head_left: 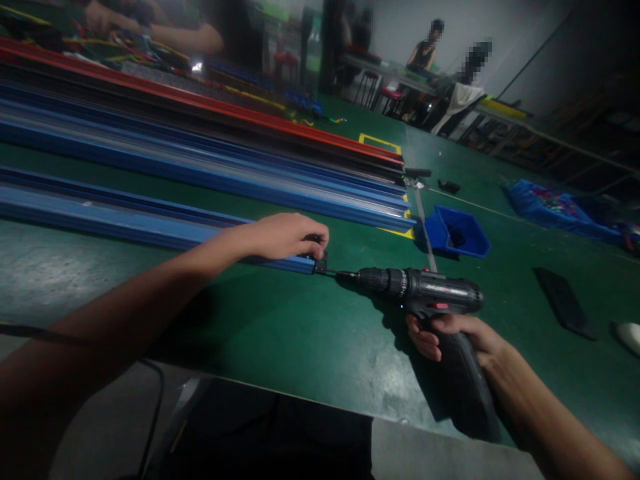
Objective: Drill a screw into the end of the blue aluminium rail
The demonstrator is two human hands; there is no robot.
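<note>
one head-worn view, forward and down, close over the green table (pixel 280 340)

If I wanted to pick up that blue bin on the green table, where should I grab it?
Probably the blue bin's rim, coming from above. It sits open side up with thin walls, so fingers could pinch the near wall over its top edge. The side toward the drill has bare green table beside it. A thin rod runs along its left, so that side looks more awkward.

Both hands (pixel 287 235) (pixel 457 333) outstretched, fingers curled.
</note>
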